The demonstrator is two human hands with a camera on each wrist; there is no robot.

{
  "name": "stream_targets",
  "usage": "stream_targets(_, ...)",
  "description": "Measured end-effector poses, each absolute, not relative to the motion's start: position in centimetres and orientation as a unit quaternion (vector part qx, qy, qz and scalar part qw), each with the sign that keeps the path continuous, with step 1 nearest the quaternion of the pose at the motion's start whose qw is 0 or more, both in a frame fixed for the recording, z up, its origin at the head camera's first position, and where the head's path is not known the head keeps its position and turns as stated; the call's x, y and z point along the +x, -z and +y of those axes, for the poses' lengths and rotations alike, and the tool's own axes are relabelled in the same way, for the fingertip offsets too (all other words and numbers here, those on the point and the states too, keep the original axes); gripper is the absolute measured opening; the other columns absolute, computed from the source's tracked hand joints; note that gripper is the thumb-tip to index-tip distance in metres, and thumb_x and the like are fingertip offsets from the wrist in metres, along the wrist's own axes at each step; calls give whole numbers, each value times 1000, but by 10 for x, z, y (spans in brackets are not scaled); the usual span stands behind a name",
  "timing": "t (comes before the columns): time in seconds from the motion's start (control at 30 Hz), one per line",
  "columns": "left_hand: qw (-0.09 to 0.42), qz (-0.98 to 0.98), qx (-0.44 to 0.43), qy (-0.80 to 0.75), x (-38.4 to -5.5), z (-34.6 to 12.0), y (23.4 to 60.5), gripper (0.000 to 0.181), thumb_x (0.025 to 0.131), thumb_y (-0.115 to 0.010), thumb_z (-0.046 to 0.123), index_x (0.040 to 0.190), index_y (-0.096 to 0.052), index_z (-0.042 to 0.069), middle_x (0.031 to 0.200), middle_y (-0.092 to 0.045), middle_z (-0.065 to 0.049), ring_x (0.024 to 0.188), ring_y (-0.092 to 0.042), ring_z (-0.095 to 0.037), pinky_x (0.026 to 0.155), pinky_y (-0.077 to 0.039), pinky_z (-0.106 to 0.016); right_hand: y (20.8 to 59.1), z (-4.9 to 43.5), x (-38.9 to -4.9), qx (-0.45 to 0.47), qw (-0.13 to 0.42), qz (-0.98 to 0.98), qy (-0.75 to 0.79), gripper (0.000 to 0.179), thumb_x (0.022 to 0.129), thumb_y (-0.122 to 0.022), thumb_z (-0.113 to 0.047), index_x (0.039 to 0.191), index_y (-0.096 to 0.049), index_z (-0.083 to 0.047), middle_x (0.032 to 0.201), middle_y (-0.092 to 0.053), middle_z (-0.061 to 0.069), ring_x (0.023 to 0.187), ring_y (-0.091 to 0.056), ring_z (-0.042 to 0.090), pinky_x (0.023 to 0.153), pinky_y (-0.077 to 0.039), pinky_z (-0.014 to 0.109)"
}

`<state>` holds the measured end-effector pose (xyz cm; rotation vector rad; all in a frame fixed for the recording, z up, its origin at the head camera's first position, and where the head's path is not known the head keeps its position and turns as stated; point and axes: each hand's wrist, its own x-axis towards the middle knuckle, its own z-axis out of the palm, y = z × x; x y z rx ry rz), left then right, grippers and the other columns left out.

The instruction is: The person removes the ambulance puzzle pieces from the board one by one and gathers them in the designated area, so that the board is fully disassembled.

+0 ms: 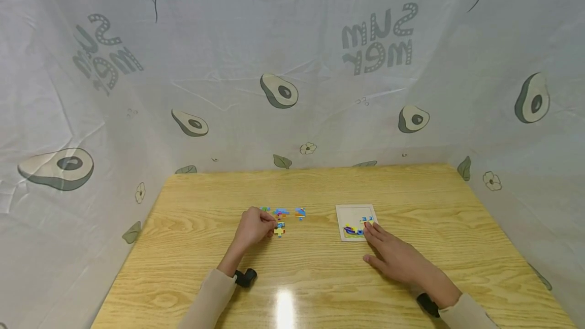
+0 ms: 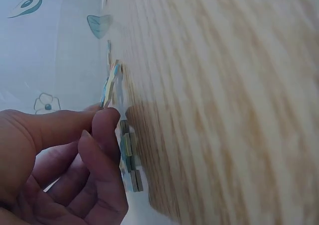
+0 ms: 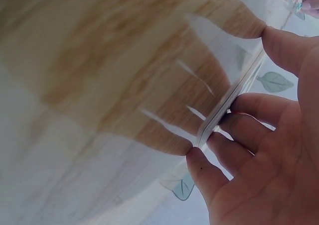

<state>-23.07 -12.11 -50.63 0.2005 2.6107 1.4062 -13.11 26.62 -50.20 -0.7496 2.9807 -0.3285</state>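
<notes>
My left hand (image 1: pixel 254 227) pinches a yellow and blue jigsaw piece (image 1: pixel 279 231) between thumb and fingertips, left of centre on the table. In the left wrist view the held piece (image 2: pixel 109 85) is seen nearly edge-on, tilted close over the wood. Several loose jigsaw pieces (image 1: pixel 281 212) lie just beyond that hand. To the right is a pale square puzzle tray (image 1: pixel 354 212) with colourful pieces (image 1: pixel 353 231) along its near side. My right hand (image 1: pixel 399 258) rests with extended fingers on the tray's near right corner, its fingertips covering part of the pieces there.
The wooden table (image 1: pixel 320 273) runs back to a pale curtain (image 1: pixel 256 39) printed with avocados, which also hangs at both sides. A black wrist camera (image 1: pixel 246 277) sits on my left wrist, another black device (image 1: pixel 428 305) on my right.
</notes>
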Motion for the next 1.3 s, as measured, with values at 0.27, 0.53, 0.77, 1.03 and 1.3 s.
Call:
stream_targets(0.27,61,896,78,-433,-233,-119,509,12,94,-76,4,85,-83,2,77,-78,-9,59,-63,-12,55,-50,-25,501,265,-131,-241,25,964,108,65,106,-62,-37,151,-49,8,162,-44,27,150,-44,47,116,-44,58)
stream_targets(0.53,34,911,94,-400,-230,-115,505,6,89,-81,5,84,-84,4,85,-80,-9,70,-65,-11,60,-50,-24,499,264,-131,-247,32,961,120,66,106,-61,-38,151,-49,9,161,-44,29,149,-44,49,115,-44,60)
stream_targets(0.77,57,908,101,-403,-225,-113,504,9,86,-85,9,92,-84,2,91,-81,-9,72,-64,-12,61,-51,-23,499,264,-131,-244,35,961,123,66,106,-61,-39,152,-49,8,162,-43,28,150,-44,48,116,-44,59)
stream_targets(1.03,52,904,119,-407,-221,-113,505,10,86,-84,6,94,-84,0,90,-81,-10,70,-61,-10,61,-50,-22,500,265,-130,-245,28,962,120,65,106,-62,-38,151,-50,8,161,-45,28,149,-45,47,115,-45,59)
stream_targets(1.3,53,900,116,-417,-221,-112,503,9,88,-82,4,95,-83,-2,93,-80,-12,68,-60,-9,59,-48,-21,499,265,-131,-246,27,961,121,65,106,-62,-38,151,-50,9,161,-45,28,149,-44,48,115,-44,59)
